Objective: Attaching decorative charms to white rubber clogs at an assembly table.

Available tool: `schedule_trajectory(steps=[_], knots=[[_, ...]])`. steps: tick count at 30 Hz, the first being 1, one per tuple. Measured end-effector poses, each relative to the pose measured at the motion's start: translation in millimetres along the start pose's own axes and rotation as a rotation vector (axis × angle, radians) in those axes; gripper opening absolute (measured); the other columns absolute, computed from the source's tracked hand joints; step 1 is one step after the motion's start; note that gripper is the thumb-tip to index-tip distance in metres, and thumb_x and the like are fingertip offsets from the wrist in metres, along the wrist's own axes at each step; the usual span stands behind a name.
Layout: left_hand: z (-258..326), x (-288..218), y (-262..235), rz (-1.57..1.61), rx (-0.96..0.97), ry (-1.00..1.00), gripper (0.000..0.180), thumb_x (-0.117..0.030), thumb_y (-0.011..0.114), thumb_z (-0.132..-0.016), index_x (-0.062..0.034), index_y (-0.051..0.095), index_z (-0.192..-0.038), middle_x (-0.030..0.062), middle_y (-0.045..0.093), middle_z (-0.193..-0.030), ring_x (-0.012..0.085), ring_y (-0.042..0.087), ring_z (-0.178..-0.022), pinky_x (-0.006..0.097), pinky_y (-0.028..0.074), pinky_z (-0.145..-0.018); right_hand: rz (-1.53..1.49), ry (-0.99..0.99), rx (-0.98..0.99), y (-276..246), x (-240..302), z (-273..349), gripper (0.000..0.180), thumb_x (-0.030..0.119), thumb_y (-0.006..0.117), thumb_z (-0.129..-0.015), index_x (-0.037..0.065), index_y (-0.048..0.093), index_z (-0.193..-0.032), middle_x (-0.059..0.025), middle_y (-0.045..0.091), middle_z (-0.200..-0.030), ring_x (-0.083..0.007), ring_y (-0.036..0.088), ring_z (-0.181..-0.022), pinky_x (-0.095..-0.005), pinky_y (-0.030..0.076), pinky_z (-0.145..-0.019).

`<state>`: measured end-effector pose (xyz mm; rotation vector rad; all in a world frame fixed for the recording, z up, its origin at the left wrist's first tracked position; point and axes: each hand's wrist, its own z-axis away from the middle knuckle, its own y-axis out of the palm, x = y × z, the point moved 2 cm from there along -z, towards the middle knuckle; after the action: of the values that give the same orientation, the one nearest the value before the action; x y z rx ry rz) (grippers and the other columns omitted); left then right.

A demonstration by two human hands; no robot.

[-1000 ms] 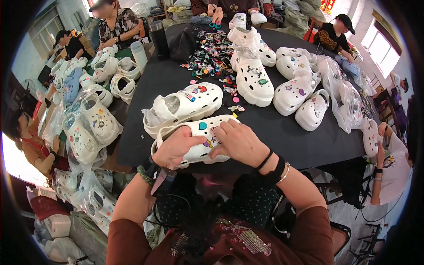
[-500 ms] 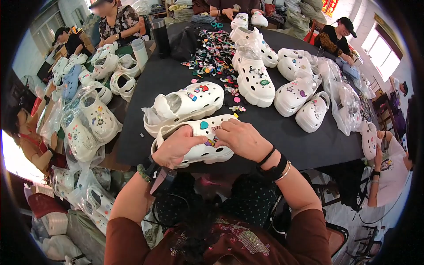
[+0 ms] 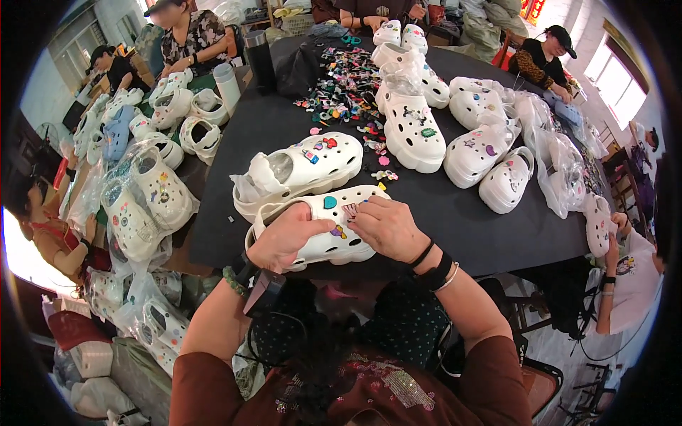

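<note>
A white clog (image 3: 334, 250) lies on the table's near edge, toe to the right. My left hand (image 3: 284, 238) grips its heel side, thumb over the upper and fingers reaching into the opening, mostly hidden. With fingertips together, my right hand (image 3: 389, 228) pinches a small striped shoe charm (image 3: 350, 211) at the clog's top. A teal charm (image 3: 329, 203) and a purple-and-yellow charm (image 3: 337, 231) sit in holes nearby. Just behind stands another white clog (image 3: 339, 165) bearing several charms, with clear plastic stuffed in its opening.
Loose colourful charms (image 3: 344, 84) are heaped at the far middle of the black table (image 3: 224, 188). White clogs (image 3: 413, 142) stand to the right, some beside plastic bags (image 3: 561, 174). A black tumbler (image 3: 258, 62) stands far left. Bagged clogs (image 3: 138, 213) fill the left side; several people sit around.
My right hand has shifted slightly, its fingers now more bunched around the striped charm. My left hand keeps its hold on the clog. The whole view has moved a little.
</note>
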<state>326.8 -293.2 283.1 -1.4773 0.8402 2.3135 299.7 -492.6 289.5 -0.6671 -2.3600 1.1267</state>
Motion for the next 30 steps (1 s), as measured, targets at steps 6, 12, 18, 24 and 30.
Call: schedule_trajectory(steps=[6, 12, 18, 24, 30], knots=[[3, -4, 4, 0.008, 0.0, -0.009, 0.032, -0.001, 0.057, -0.091, 0.0065, 0.056, -0.123, 0.0131, 0.067, -0.114, 0.0197, 0.068, -0.097, 0.034, 0.057, -0.084, -0.041, 0.043, -0.122, 8, -5, 4, 0.012, 0.013, 0.069, -0.083, 0.007, 0.059, -0.079, -0.0056, 0.057, -0.074, -0.0227, 0.059, -0.07, -0.0338, 0.049, -0.058], [6, 6, 5, 0.002, -0.02, -0.008, 0.039, -0.001, 0.06, -0.09, 0.0055, 0.054, -0.128, 0.0144, 0.065, -0.119, 0.0211, 0.067, -0.102, 0.035, 0.055, -0.09, -0.851, 0.772, -0.388, 7, -68, 36, 0.034, 0.024, 0.048, -0.103, 0.002, 0.054, -0.078, 0.0003, 0.05, -0.057, -0.0063, 0.046, -0.05, -0.0254, 0.04, -0.048], [5, -6, 8, 0.116, -0.043, -0.094, 0.04, 0.0, 0.061, -0.089, 0.0085, 0.052, -0.127, 0.0178, 0.065, -0.118, 0.0239, 0.068, -0.099, 0.038, 0.057, -0.088, -0.25, 0.932, -0.296, -9, -113, 44, 0.044, 0.036, 0.047, -0.103, 0.002, 0.055, -0.076, -0.0025, 0.052, -0.057, -0.0117, 0.051, -0.048, -0.0294, 0.043, -0.048], [0, -5, 4, 0.087, -0.081, -0.061, 0.036, 0.002, 0.064, -0.086, 0.0119, 0.054, -0.119, 0.0184, 0.066, -0.114, 0.0245, 0.069, -0.097, 0.038, 0.058, -0.085, 0.066, 0.685, -0.135, 0, -153, 80, 0.043, 0.037, 0.053, -0.097, -0.001, 0.062, -0.078, -0.0091, 0.061, -0.062, -0.0207, 0.059, -0.052, -0.0359, 0.048, -0.051], [9, -10, 5, 0.148, 0.053, -0.045, 0.036, 0.001, 0.061, -0.088, 0.0111, 0.054, -0.122, 0.0168, 0.067, -0.114, 0.0222, 0.07, -0.095, 0.032, 0.057, -0.084, -0.223, 0.605, -0.052, -38, -65, 7, 0.041, 0.019, 0.082, -0.073, 0.003, 0.057, -0.101, -0.013, 0.06, -0.093, -0.0317, 0.06, -0.089, -0.0415, 0.049, -0.08]])
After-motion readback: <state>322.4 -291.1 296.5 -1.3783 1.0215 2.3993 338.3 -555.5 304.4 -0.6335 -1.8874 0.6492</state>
